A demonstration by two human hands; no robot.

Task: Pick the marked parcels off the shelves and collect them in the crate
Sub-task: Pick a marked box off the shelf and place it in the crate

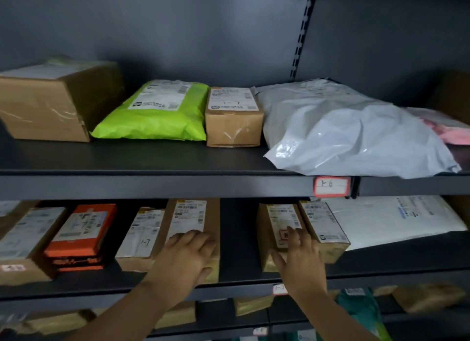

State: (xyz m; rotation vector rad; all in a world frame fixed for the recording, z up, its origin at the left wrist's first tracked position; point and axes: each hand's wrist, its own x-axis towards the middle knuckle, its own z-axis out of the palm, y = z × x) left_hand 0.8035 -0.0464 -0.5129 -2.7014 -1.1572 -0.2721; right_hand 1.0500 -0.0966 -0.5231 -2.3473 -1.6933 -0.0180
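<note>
On the middle shelf stands a tall brown box with a white label. My left hand covers its front end, with fingers over the top and the thumb curled around the front corner. To the right is a smaller brown box that carries a red mark on its label. My right hand lies on it with fingers stretched over the label by the red mark and the thumb spread against its front left. Both boxes rest on the shelf. No crate is in view.
An orange box, several brown boxes and a white mailer share the middle shelf. The upper shelf, tagged 1-6, holds a big carton, a green mailer, a small box and a grey bag. More parcels lie below.
</note>
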